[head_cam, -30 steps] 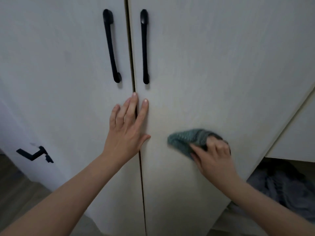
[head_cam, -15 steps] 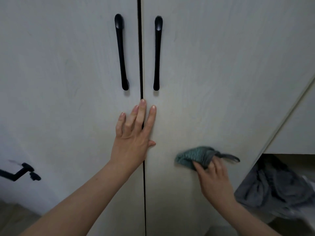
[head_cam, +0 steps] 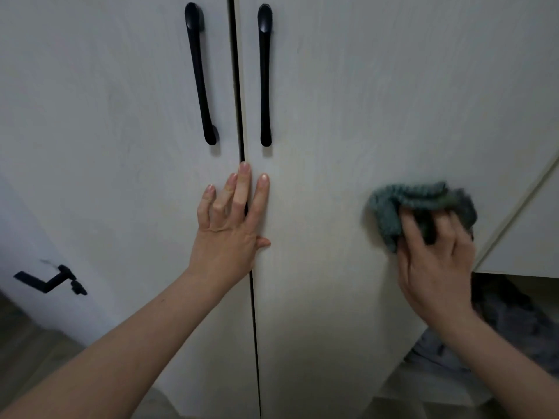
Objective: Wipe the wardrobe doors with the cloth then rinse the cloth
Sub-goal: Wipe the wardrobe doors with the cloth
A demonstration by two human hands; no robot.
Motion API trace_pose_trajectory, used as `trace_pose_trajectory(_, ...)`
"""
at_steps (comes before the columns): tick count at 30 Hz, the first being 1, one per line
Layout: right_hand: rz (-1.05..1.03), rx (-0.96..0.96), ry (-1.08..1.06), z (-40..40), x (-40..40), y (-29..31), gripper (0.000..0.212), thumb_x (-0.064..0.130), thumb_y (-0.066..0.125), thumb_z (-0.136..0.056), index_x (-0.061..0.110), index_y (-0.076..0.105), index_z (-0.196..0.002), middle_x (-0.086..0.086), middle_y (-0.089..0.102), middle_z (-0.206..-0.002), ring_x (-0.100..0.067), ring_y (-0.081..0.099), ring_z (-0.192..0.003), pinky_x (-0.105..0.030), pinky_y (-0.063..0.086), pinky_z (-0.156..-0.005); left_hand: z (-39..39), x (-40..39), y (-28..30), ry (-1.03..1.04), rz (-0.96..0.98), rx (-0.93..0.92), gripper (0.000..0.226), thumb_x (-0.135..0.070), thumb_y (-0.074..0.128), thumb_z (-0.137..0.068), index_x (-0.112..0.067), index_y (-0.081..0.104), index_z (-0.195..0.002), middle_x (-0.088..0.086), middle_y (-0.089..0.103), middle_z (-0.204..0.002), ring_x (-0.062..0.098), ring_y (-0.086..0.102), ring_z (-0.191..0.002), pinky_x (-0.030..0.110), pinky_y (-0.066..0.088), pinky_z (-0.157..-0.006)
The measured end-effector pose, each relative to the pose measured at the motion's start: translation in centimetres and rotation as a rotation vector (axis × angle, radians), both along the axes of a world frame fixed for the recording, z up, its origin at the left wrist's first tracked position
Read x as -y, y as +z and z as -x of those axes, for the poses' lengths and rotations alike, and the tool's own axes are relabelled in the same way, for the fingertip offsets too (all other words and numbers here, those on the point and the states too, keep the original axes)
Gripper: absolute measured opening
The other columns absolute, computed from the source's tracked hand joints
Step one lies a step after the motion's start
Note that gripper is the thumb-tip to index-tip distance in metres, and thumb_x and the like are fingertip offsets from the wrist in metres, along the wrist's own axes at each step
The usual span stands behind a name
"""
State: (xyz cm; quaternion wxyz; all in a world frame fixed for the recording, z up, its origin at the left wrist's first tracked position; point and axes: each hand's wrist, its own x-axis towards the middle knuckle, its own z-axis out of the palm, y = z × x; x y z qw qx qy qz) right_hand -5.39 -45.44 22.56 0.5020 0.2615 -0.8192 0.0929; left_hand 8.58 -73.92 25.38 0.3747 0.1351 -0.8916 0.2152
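Two pale wardrobe doors fill the view, the left door [head_cam: 106,131] and the right door [head_cam: 378,101], split by a dark gap. Each carries a long black handle, one [head_cam: 199,74] on the left door and one [head_cam: 265,74] on the right. My left hand [head_cam: 233,225] lies flat across the gap below the handles, fingers straight. My right hand [head_cam: 435,261] grips a bunched teal cloth [head_cam: 393,207] and presses it against the right door, near that door's right edge. The cloth looks blurred from motion.
A black lever handle [head_cam: 51,281] sits on a white door at the lower left. To the right, past the wardrobe's edge, another pale panel [head_cam: 529,237] hangs above an opening with grey fabric [head_cam: 520,334] heaped inside. Wooden floor shows at the bottom left.
My right hand has swept the cloth to the right and a little upward along the right door. My left hand stays flat on the gap.
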Motion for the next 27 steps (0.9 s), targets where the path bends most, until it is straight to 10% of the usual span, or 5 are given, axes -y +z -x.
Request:
trace_pose_trajectory(6, -0.433, 0.303, 0.007, -3.3, 0.5, -13.1, 0.047, 0.015, 0.042, -0.076, 0.007, 0.071, -0.113, -0.027, 0.056, -0.108, -0.046, 0.042, -0.113, -0.049, 0.008, -0.119, 0.2, 0.0, -0.2, 0.004, 0.009, -0.004, 0.128, -0.053, 0.080, -0.065, -0.010, 0.001, -0.156, 0.018, -0.008, -0.159, 0.034, 0.003, -0.146, 0.052, 0.011, -0.119)
trace_pose_trajectory(16, 0.046, -0.078, 0.216, -2.5, 9.2, 8.4, 0.041, 0.030, 0.047, -0.098, 0.016, 0.052, -0.136, -0.020, 0.034, -0.141, -0.039, 0.025, -0.137, -0.051, 0.021, -0.113, -0.3, 0.2, 0.0, -0.015, -0.029, 0.034, 0.126, -0.057, 0.075, -0.069, -0.012, -0.004, -0.156, 0.017, -0.004, -0.161, 0.032, -0.002, -0.147, 0.052, 0.014, -0.119)
trace_pose_trajectory(23, -0.545, 0.062, 0.281, -5.0, 9.0, -5.6, 0.034, 0.030, 0.053, -0.088, 0.021, 0.065, -0.119, -0.007, 0.059, -0.129, -0.031, 0.046, -0.125, -0.045, 0.008, -0.120, -2.0, 0.6, 0.4, -0.136, -0.038, 0.041, 0.097, -0.031, 0.067, -0.079, -0.009, 0.012, -0.156, 0.013, 0.002, -0.164, 0.027, 0.007, -0.151, 0.051, 0.018, -0.120)
trace_pose_trajectory(27, -0.587, 0.059, 0.270, -5.1, 9.8, -4.2, 0.032, 0.030, 0.053, -0.089, 0.021, 0.064, -0.117, -0.005, 0.061, -0.128, -0.027, 0.044, -0.126, -0.042, 0.012, -0.118, -4.2, 3.0, 0.6, -0.115, -0.084, 0.019, 0.093, -0.023, 0.063, -0.080, -0.003, 0.013, -0.155, 0.018, 0.004, -0.163, 0.034, 0.006, -0.151, 0.056, 0.018, -0.118)
